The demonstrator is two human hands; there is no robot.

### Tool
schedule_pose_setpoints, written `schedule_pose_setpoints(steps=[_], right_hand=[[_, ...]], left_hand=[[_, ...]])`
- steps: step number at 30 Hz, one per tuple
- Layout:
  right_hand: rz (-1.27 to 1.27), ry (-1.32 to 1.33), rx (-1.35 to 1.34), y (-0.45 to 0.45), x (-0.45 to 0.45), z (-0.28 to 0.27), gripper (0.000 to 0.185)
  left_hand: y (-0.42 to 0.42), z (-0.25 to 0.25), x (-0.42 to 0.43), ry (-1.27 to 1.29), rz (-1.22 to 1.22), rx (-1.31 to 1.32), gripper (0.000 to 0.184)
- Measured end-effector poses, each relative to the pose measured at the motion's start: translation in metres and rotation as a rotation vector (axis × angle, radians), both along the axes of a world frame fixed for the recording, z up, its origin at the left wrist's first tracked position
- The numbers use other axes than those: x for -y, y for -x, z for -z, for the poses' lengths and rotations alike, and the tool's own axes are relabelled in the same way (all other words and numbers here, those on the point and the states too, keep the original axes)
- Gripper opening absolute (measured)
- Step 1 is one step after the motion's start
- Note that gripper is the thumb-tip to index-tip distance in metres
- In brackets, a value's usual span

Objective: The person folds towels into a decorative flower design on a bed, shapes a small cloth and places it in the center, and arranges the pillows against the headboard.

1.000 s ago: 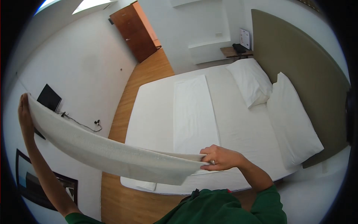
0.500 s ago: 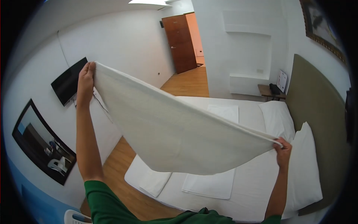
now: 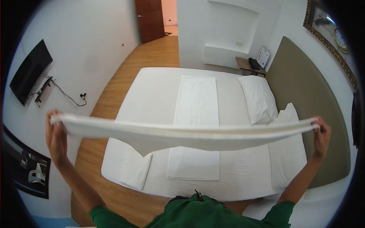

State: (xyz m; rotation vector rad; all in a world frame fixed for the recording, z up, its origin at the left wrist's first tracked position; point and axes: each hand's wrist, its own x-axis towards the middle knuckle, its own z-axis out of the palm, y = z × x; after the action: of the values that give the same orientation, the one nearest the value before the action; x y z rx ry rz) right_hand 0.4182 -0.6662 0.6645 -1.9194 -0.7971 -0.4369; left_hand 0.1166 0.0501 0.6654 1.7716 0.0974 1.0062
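Observation:
An off-white cloth [image 3: 182, 135] is stretched out in the air over the near part of the bed [image 3: 152, 91]. My left hand [image 3: 57, 135] is closed on its left end, and my right hand [image 3: 321, 135] pinches its right end. The cloth is slightly blurred and sags in the middle. Beneath it, a long folded white sheet [image 3: 195, 98] lies across the bed, partly hidden by the cloth. A smaller folded white cloth [image 3: 136, 169] rests at the bed's near left corner.
Two white pillows [image 3: 258, 99] [image 3: 287, 155] lie by the green headboard [image 3: 311, 98]. A small table [image 3: 243, 64] stands beyond them. On the left wall are a television [image 3: 31, 72] and a mirror [image 3: 24, 163]. A brown door [image 3: 150, 21] is at the back.
Both my hands have spread apart and the cloth has gone from slanting to nearly level. My left hand has come down and my right hand has moved to the right. The view has shifted too.

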Motion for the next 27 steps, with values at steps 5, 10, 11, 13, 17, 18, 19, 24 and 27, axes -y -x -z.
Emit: schedule_pose_setpoints(steps=[5, 10, 11, 13, 17, 18, 19, 24, 27], right_hand=[[0.091, -0.006, -0.046, 0.049, 0.03, 0.037, 0.029], [0.107, -0.03, -0.143, 0.029, 0.025, 0.042, 0.025], [0.111, -0.028, -0.141, 0.012, 0.02, 0.049, 0.025], [0.164, -0.148, -0.181, -0.031, -0.001, 0.074, 0.02], [0.303, 0.051, -0.302, -0.143, -0.042, 0.151, 0.022], [0.322, 0.068, -0.361, -0.17, -0.063, 0.175, 0.025], [0.287, 0.047, -0.398, -0.191, -0.089, 0.198, 0.033], [0.252, 0.161, -0.685, -0.294, -0.123, 0.373, 0.028], [0.306, 0.215, -0.674, -0.337, -0.135, 0.488, 0.022]], left_hand=[[0.053, 0.054, -0.011, -0.194, 0.08, -0.256, 0.036], [0.025, 0.076, -0.028, -0.101, 0.018, -0.182, 0.04], [0.003, 0.084, -0.037, -0.098, 0.022, -0.181, 0.04], [-0.068, 0.097, -0.057, -0.237, -0.041, -0.122, 0.036], [-0.217, 0.164, -0.087, -0.105, 0.098, -0.321, 0.023], [-0.251, 0.191, -0.092, -0.019, 0.153, -0.382, 0.02], [-0.282, 0.221, -0.096, 0.07, 0.206, -0.448, 0.018], [-0.378, 0.396, -0.102, 0.316, 0.28, -0.746, 0.018], [-0.412, 0.487, -0.093, 0.34, 0.198, -0.863, 0.018]])
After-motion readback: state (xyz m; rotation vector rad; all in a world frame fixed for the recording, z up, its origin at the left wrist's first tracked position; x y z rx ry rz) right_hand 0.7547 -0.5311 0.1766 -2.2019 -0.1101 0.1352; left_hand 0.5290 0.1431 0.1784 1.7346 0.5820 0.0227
